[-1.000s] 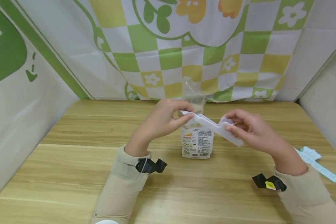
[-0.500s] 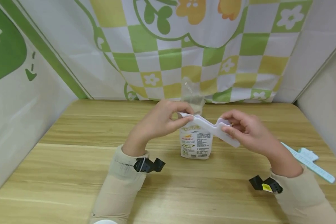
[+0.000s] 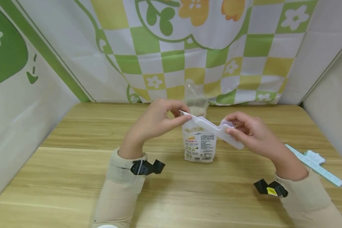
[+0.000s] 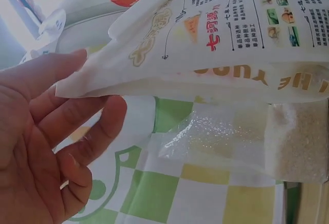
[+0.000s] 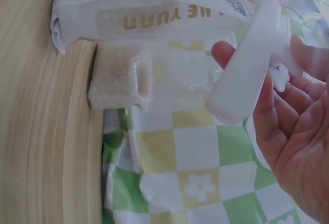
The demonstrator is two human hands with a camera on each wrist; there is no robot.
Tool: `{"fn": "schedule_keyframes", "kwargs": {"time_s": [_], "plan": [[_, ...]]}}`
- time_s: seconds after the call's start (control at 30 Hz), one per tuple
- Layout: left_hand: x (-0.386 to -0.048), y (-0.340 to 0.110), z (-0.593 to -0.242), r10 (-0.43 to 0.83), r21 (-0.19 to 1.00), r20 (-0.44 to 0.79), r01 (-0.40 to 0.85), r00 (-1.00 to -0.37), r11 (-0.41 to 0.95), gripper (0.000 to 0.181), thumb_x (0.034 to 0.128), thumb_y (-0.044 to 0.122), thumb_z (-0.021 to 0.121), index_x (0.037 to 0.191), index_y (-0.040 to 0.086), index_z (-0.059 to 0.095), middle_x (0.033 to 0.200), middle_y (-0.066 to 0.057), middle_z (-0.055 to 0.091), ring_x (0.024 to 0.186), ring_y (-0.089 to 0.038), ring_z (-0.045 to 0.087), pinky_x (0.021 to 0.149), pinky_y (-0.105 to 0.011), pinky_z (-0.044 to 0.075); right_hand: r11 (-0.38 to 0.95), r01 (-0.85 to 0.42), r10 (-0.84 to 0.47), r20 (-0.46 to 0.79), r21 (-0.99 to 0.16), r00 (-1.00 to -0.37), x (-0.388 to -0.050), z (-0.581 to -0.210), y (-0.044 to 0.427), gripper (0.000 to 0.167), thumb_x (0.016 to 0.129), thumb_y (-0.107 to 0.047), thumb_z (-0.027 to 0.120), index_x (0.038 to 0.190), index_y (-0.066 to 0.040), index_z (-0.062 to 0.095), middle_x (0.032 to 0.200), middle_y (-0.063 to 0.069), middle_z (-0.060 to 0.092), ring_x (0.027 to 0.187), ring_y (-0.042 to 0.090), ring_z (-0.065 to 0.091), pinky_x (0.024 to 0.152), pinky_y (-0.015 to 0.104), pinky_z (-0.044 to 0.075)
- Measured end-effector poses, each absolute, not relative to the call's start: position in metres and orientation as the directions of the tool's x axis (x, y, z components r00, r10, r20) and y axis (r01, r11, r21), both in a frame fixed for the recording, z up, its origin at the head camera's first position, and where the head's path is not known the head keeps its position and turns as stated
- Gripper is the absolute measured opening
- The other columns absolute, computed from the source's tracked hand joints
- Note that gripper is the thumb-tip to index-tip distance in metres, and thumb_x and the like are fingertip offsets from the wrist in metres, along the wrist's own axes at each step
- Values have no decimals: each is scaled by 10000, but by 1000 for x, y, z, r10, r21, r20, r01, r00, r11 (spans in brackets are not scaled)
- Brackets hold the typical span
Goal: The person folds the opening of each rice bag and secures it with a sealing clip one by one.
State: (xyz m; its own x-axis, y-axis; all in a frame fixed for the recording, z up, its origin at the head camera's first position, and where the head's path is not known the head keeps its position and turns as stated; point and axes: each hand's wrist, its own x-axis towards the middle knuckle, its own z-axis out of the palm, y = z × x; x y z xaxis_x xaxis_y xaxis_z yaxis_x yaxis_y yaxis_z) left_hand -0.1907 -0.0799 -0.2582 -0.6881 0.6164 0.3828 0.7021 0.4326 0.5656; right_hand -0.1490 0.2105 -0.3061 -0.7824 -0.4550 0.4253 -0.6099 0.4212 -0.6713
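Observation:
A white printed bag (image 3: 200,145) stands upright on the table, its top edge raised and slanting. My left hand (image 3: 159,118) pinches the bag's upper left corner between thumb and fingers, with the other fingers loosely bent in the left wrist view. Across the bag's top lies a long white bag clip (image 3: 211,126); how far it grips the bag is not plain. My right hand (image 3: 252,133) holds this clip by its handle, thumb on one side and fingers on the other, as the right wrist view (image 5: 295,111) also shows the hand.
Behind the white bag stands a clear plastic bag (image 3: 196,103) with pale grains in its lower part. A light blue clip (image 3: 316,163) lies on the wooden table (image 3: 74,177) beside my right forearm. A checkered cloth (image 3: 171,60) hangs at the back.
My left hand has shifted slightly left along the bag's top, onto its corner. My right hand and the clip moved a little left at first, then stayed put.

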Motion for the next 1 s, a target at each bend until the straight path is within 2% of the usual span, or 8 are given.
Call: {"fn": "schedule_keyframes", "kwargs": {"time_s": [0.2, 0.47, 0.73, 0.87, 1.0], "plan": [[-192, -81, -257, 651, 510, 414, 755, -636, 412, 111, 940, 156, 686, 955, 74, 758, 819, -10, 742, 713, -81, 637, 650, -276, 503, 435, -599, -433, 426, -673, -794, -148, -308, 208, 145, 959, 18, 601, 1104, 31, 605, 941, 158, 720, 771, 17, 679, 603, 249, 571], [-194, -82, -258, 663, 508, 441, 777, -605, 372, 102, 944, 121, 674, 943, 59, 756, 782, -20, 740, 664, -69, 635, 581, -232, 467, 459, -590, -412, 429, -664, -804, -147, -306, 206, 147, 962, 8, 602, 1107, 33, 605, 969, 162, 721, 800, 3, 675, 641, 226, 574], [-194, -83, -257, 649, 499, 448, 774, -615, 389, 89, 933, 120, 688, 936, 63, 757, 743, -10, 727, 612, -64, 609, 531, -225, 430, 459, -591, -398, 441, -663, -804, -147, -306, 202, 145, 960, 15, 602, 1102, 48, 600, 980, 184, 731, 809, -4, 675, 653, 211, 573], [-193, -83, -257, 642, 516, 437, 760, -630, 394, 92, 927, 112, 697, 945, 46, 758, 741, -21, 730, 596, -58, 612, 541, -220, 480, 457, -586, -389, 442, -669, -808, -147, -306, 201, 146, 960, 21, 599, 1102, 54, 599, 982, 191, 731, 810, -6, 675, 652, 206, 570], [-193, -80, -258, 661, 541, 432, 763, -613, 354, 97, 934, 102, 688, 943, 33, 756, 763, -39, 735, 604, -66, 625, 568, -231, 522, 451, -566, -375, 429, -690, -822, -144, -306, 198, 149, 971, 6, 589, 1113, 51, 599, 987, 194, 733, 811, -3, 678, 649, 213, 570]]}}
